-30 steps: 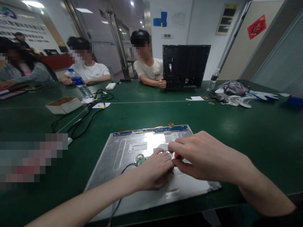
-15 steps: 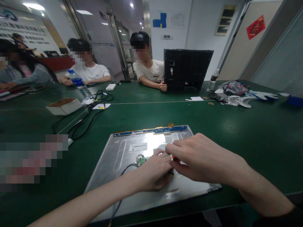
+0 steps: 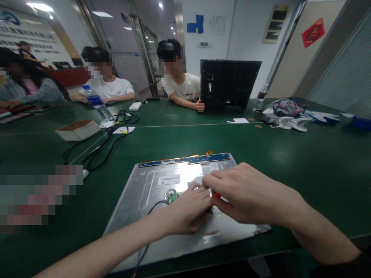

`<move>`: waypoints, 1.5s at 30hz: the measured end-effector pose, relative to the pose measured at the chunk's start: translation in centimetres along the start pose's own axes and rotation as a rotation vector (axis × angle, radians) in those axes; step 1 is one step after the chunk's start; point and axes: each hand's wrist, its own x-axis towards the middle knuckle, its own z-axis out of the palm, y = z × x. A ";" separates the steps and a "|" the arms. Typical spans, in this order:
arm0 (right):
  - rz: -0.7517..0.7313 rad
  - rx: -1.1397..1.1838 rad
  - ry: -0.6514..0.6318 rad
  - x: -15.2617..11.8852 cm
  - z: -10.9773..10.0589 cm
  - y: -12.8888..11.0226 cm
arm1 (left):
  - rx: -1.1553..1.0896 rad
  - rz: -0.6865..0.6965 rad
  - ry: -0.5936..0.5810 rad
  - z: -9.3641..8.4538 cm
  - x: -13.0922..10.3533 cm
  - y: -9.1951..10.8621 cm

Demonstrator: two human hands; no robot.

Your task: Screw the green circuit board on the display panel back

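1. Head view: flat silver metal panel (image 3: 147, 181) lies on the dark green table (image 3: 275, 154), directly in front of the wearer. Small red object (image 3: 216, 195) sits over its middle, in the gap between the two hands.
2. Key relation: red object just right of the left hand's fingers, at the thumb and forefinger of the right hand (image 3: 249, 193). Right hand is nearer, coming in from the right. Object's long axis mostly covered by fingers; cannot tell which way it points.
3. Right hand: narrow, thumb and forefinger closed on the red object, back of hand up.
4. Left hand (image 3: 193, 210): low over the panel, fingers bent and close together. Whether it grips anything, cannot tell.
5. Green circuit board (image 3: 174, 197) shows beyond the left wrist, beside a round silver disc (image 3: 170, 192). Thin black cable (image 3: 158, 203) leaves its left end and passes below the left forearm. Long blue circuit strip (image 3: 214, 157) along the panel's far edge, apart from both hands.
6. Against the earliest frame: right hand a little further left, closer to the left hand. Against the middle frame: more red showing, less black; possibly a slight roll, my judgement. Across the table, the upright black casing (image 3: 228, 83) leans lower than at first, a person's hand (image 3: 199, 106) at its edge.
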 end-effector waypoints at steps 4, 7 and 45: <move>0.009 -0.007 0.013 0.1 0.1 0.0 | 0.017 0.007 0.012 0.2 0.0 -0.1; 0.000 -0.010 0.011 0.0 0.0 0.0 | -0.002 0.008 0.007 0.2 0.0 -0.1; 0.006 0.015 -0.014 -0.2 -0.3 0.0 | 0.025 0.005 0.007 0.0 0.0 0.1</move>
